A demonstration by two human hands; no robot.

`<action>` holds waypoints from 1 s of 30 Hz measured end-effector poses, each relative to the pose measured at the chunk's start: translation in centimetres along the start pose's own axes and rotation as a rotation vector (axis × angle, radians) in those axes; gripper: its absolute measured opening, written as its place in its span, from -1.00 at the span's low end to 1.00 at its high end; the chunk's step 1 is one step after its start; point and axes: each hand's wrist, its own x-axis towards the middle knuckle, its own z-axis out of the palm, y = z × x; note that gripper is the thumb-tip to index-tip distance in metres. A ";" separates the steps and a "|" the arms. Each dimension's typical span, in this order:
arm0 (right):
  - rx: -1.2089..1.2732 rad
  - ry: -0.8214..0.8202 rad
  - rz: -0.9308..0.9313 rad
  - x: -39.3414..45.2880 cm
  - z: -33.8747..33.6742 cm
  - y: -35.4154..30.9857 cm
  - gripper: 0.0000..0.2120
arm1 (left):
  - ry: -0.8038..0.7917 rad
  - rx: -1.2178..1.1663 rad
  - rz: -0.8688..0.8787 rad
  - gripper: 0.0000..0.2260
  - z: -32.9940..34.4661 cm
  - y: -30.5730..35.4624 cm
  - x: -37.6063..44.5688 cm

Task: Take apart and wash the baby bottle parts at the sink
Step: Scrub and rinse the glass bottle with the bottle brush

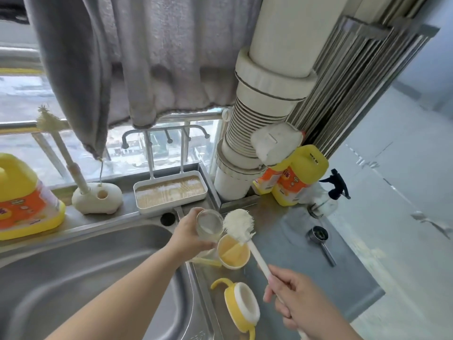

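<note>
The left hand (pixel 188 231) grips a clear, round-mouthed baby bottle body (pixel 209 225), fingers wrapped around its side, holding it over the right rim of the stainless steel sink (pixel 73 278) with its open mouth turned toward the camera. The right hand (pixel 297 301) is closed around the lower end of a long white-handled bottle brush (pixel 241 233), whose fluffy white bristle head sits just beside the bottle's mouth, touching or nearly touching its rim; I cannot tell which.

On the steel table (pixel 306 266) to the right of the sink, directly under the brush shaft, stands a small yellow cup-shaped bottle cap (pixel 232 253) with a pale rim, open side up. Nearer the camera lies a yellow bottle collar with curved handles and a white inner ring (pixel 242 306), tipped on its side. Just left of the yellow cup a pale yellow strip-like part (pixel 207 262) lies at the sink edge, partly hidden by the left wrist.

Further right on the table rests a small metal measuring scoop (pixel 320 239) with a straight handle. Behind it stand yellow detergent bottles with orange labels (pixel 293 177) and a clear spray bottle with a black trigger (pixel 328 195). Along the ledge behind the sink sit a white rectangular drying tray with upright pegs (pixel 170 191), a cream brush holder carrying a second brush (pixel 96 196), and a large yellow detergent jug (pixel 23 197). A grey towel (pixel 147 57) hangs above, and a wide white drain pipe (pixel 267 94) runs down at the right.
</note>
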 end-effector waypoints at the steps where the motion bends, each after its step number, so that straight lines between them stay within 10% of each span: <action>1: -0.016 -0.006 -0.010 0.1 0.0 -0.2 -0.76 | 0.032 -0.047 0.013 -0.33 -0.3 0.2 -0.3; 20: -1.106 -0.448 -0.624 2.3 15.8 -10.9 -0.47 | 0.427 0.419 0.146 -0.28 -18.3 -3.2 -15.7; 30: -1.143 -0.641 -0.681 1.1 23.2 -12.4 -0.62 | 0.407 0.373 0.130 -0.20 -20.0 -3.6 -20.1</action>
